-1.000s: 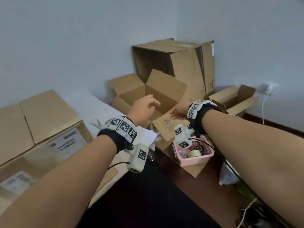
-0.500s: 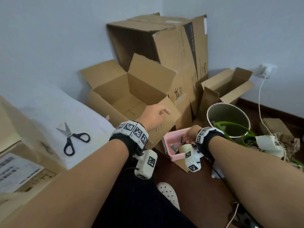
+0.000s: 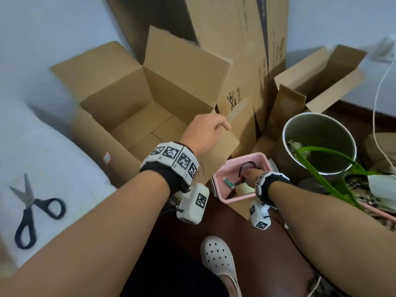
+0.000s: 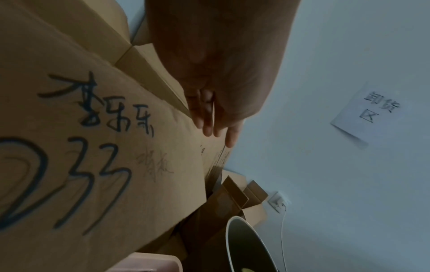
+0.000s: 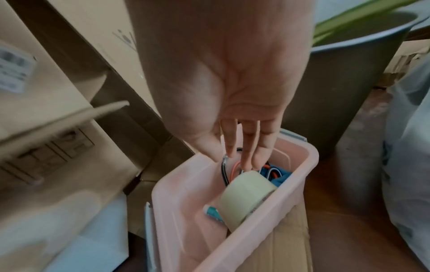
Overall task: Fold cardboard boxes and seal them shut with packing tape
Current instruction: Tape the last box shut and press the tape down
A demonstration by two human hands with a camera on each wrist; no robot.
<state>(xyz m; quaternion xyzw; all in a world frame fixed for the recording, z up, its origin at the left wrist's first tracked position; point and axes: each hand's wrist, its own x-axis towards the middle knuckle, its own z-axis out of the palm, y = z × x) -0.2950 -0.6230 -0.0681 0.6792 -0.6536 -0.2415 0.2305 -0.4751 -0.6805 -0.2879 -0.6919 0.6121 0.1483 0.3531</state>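
Bucket and tall cardboard box crowd pink bin holding tape roll.

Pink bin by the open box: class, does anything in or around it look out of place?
The tape roll leans tilted against the pink bin wall, among loose cables. The bin sits partly on flattened cardboard.

Both forearms reach forward, the left hand held higher with straight fingers together, while the lower right hand points its extended fingers downward, slightly spread.
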